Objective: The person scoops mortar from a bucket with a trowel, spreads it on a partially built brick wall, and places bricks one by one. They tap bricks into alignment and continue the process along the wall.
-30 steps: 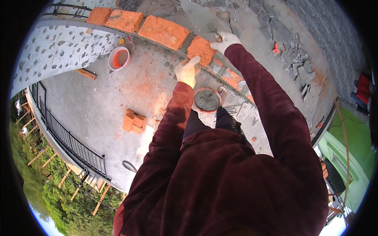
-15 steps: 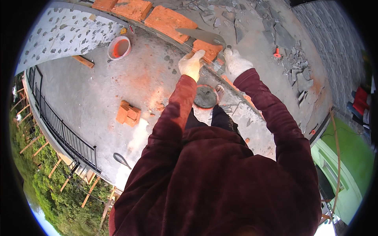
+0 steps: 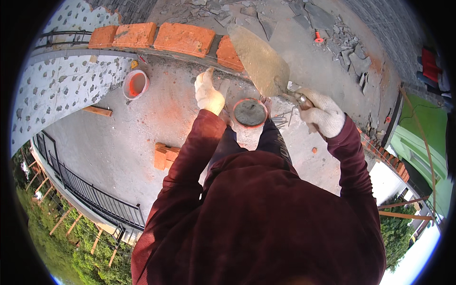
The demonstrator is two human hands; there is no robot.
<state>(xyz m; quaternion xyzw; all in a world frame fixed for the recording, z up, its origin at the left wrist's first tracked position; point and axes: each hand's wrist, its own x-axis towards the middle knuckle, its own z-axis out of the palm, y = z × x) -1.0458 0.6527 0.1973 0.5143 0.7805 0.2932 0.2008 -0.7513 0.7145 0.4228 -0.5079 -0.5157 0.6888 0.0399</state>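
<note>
My right hand [image 3: 324, 113], in a white knit glove, grips the handle of a trowel [image 3: 262, 62]. The trowel's broad grey blade is held up and points away to the far left, covering part of the end brick. My left hand [image 3: 209, 94], gloved too, is off the bricks with its fingers apart and nothing in it. Just beyond it lies the end brick [image 3: 227, 53] of a low orange course, beside a larger brick [image 3: 184, 39]. A thin string line runs along the course. Between my feet sits a round tub of grey mortar [image 3: 250, 114].
A white bucket [image 3: 136, 84] with an orange inside stands at the left. Loose bricks [image 3: 165, 156] are stacked beside my left forearm. Broken slate pieces [image 3: 351, 59] litter the far right floor. A black railing [image 3: 90, 183] edges the left side, with trees beyond.
My left hand has let go of the end brick and come back left. My right hand has drawn the trowel rightward and nearer, lifting its blade. The whole view has also shifted.
</note>
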